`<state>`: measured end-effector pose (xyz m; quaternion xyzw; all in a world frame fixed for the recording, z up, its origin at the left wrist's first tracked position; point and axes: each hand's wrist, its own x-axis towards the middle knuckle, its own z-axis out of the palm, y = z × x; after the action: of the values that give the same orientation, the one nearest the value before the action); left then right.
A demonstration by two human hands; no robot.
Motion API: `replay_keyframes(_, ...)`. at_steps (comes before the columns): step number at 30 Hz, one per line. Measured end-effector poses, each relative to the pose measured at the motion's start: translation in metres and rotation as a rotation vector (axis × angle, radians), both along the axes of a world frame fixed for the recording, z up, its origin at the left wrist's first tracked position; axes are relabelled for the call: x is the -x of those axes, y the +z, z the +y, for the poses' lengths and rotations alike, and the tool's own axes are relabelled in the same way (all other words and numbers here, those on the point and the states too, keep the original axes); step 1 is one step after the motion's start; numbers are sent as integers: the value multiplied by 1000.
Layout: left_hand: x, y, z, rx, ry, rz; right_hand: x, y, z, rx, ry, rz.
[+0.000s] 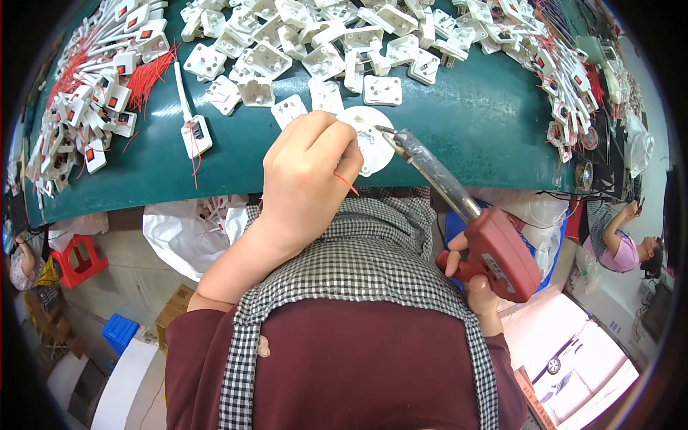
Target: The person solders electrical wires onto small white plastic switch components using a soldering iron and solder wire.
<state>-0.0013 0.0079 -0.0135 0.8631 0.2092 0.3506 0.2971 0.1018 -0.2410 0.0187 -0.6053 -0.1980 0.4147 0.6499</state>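
Note:
My right hand (476,283) is wrapped round the handle of a red soldering gun (505,254), whose long metal barrel slants up to the left. Its tip is over a white round piece (374,158) at the table's near edge; whether they touch I cannot tell. Beside that piece my left hand (304,175) is closed in a pinch, and a thin red wire (346,183) sticks out from under its fingers. The fingertips are partly hidden behind the hand. Farther left lies a white switch housing (196,136) with red wires and a white cable.
White plug shells (322,63) are heaped across the far side of the green table (466,115). Bundles of white switch parts with red wires (93,115) lie at the left, and more (570,86) at the right. Below the table are a white bag (183,236) and a red stool (77,261).

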Motion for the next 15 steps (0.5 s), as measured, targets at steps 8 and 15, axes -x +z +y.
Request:
replay_keyframes(8,0,-1,-2,5,-4,-19,3,-1,8,75,74,-88)
replay_keyframes(15,-1,-1,-3,13,-2,-38,7,-15,-4,354,85,-503)
